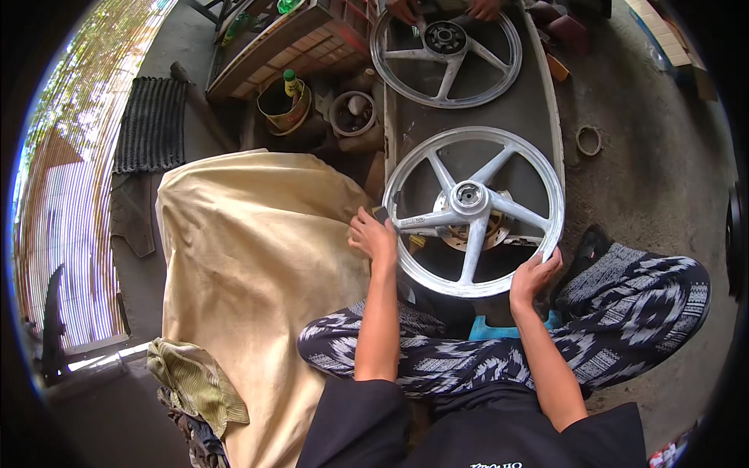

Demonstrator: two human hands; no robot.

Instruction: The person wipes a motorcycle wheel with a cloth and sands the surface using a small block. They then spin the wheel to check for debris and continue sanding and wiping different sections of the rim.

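Observation:
A silver five-spoke alloy wheel (473, 210) lies flat on a long grey board (538, 117) in front of my knees. My left hand (374, 236) grips its rim at the left side, next to a spoke. My right hand (534, 274) holds the rim at the lower right. A brake disc shows beneath the hub. A second silver spoked wheel (446, 53) lies farther up the board, where another person's hands (406, 11) touch its far edge.
A large tan cloth (250, 257) covers something bulky to my left. A yellow bucket with a green-capped bottle (285, 103) and a round tin (353, 114) stand beyond it. A small ring (589, 140) lies on the concrete floor at right. Rags lie at lower left.

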